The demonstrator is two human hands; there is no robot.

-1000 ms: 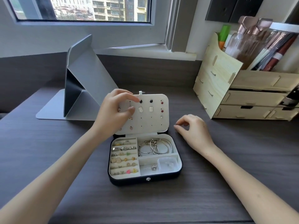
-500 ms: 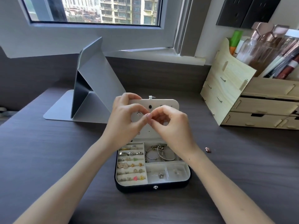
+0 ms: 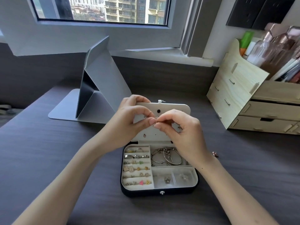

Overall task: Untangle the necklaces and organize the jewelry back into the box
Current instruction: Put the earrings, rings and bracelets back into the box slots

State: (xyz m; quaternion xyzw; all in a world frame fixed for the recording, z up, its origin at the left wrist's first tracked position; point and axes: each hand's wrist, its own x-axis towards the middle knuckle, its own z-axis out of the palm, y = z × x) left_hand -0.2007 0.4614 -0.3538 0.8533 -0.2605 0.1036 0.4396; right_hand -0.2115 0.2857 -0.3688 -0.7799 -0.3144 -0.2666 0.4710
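On the surface (image 3: 65, 159) the jewelry box (image 3: 141, 193) sits open; your left hand (image 3: 128, 122) and right hand (image 3: 183, 129) both pinch a tiny earring (image 3: 156, 122) before its lid panel (image 3: 170, 108), probably to pin it.

A home dressing corner in a high-rise flat is indicated. Residential tower blocks are seen through the window (image 3: 103, 10) at the top of the frame, and a dark wood-grain table (image 3: 48, 159) is set against the wall beneath it. At the right a wooden drawer organizer (image 3: 235, 95) is filled with cosmetic bottles (image 3: 272, 51). A grey folded stand (image 3: 103, 82) is placed left of centre, and an open jewelry box (image 3: 159, 192) lies at the middle.
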